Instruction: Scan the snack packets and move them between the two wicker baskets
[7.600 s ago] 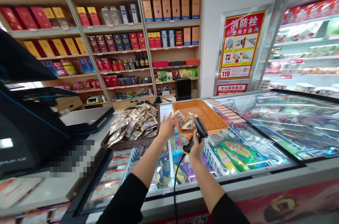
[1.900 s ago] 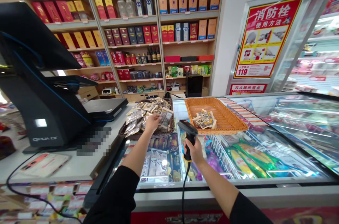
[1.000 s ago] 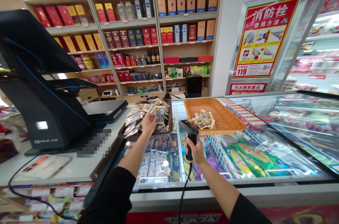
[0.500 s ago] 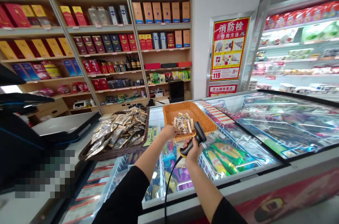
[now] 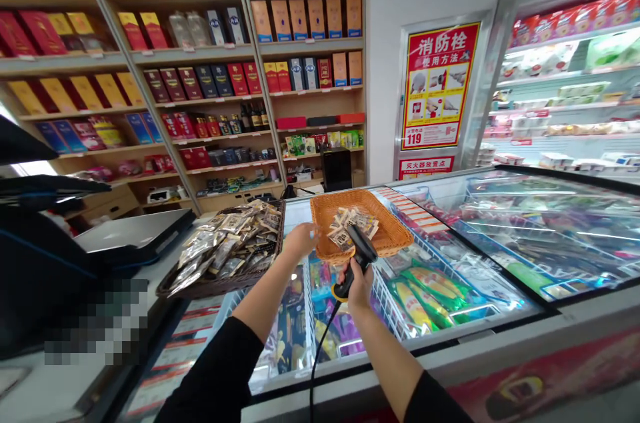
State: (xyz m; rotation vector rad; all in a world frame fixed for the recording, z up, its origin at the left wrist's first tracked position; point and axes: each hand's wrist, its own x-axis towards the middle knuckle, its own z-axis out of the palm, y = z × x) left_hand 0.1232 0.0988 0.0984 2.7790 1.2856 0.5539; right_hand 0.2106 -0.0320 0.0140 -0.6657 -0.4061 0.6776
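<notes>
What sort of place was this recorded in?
Most likely a small grocery shop or supermarket: the right hand holds a handheld scanner, a glass-topped freezer stands in front, and shelves with rows of boxes line the wall behind.

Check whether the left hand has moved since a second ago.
Yes, rightward: the left hand was over the dark basket; now it is past that basket's right rim, by the orange basket.

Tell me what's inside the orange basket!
A small pile of printed packets lies in the orange basket. The scanner in the right hand covers part of the basket, so I can't see what's behind it.
</notes>
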